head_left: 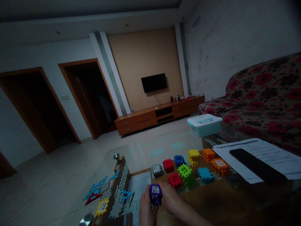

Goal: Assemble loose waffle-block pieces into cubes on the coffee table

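Observation:
Between my two hands is a stack of purple notched plastic building tiles (155, 194), with a white label on its top face. My left hand (147, 205) grips it from the left, and my right hand (170, 197) closes on its right side. Just beyond stand stacks of similar tiles: a grey stack (157, 170), a red stack (168, 165), another red stack (175, 180), a green stack (185, 174) and a dark blue stack (179, 160). The undersides of the purple tiles and some fingertips are hidden.
Farther right are yellow tiles (194, 157), orange tiles (220, 167) and light blue tiles (206, 175). Papers (254, 147) lie under a black phone-like slab (257, 164). Loose blue pieces (127, 195) and a yellow tile (102, 206) sit left. A lidded teal box (205, 127) stands beyond.

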The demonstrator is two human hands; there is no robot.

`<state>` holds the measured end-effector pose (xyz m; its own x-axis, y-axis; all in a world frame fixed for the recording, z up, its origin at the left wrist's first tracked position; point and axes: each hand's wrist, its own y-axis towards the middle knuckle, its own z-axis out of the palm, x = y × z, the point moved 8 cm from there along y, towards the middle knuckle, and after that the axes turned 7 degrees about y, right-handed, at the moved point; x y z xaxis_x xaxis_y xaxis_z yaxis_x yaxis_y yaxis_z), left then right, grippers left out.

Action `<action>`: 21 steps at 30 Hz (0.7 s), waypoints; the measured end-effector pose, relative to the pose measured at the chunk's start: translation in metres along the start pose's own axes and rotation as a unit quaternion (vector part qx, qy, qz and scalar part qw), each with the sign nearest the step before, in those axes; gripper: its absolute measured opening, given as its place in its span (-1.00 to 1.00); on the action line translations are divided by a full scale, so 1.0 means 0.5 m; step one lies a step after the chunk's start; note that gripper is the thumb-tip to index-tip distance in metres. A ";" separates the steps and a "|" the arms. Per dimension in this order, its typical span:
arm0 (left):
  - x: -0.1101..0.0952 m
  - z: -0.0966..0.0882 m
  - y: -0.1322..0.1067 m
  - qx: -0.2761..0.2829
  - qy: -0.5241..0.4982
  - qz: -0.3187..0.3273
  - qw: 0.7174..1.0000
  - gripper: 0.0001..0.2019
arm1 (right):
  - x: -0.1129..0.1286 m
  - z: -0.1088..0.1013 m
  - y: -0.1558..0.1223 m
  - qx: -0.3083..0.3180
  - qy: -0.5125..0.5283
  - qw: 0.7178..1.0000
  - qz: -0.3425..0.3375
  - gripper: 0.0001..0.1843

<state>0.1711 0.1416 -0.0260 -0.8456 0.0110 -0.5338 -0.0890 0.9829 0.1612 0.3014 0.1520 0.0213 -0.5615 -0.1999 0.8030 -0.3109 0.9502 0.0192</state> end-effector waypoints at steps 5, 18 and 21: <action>0.000 0.006 0.015 -0.026 -0.024 0.014 0.999 -0.27 | 0.001 -0.006 -0.005 0.013 -0.037 0.998 0.039 -0.31; -0.053 0.010 0.010 -0.019 -0.071 -0.037 0.997 -0.19 | 0.023 -0.048 -0.010 -0.050 -0.191 0.979 0.060 -0.32; -0.066 0.016 0.009 -0.013 -0.078 -0.049 0.996 -0.15 | 0.037 -0.062 -0.019 -0.069 -0.219 0.972 0.042 -0.30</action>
<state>0.2028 0.1474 -0.0140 -0.7397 -0.0548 -0.6707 -0.1825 0.9757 0.1216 0.3178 0.1468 0.0544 -0.8625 -0.1733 0.4755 -0.1600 0.9847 0.0688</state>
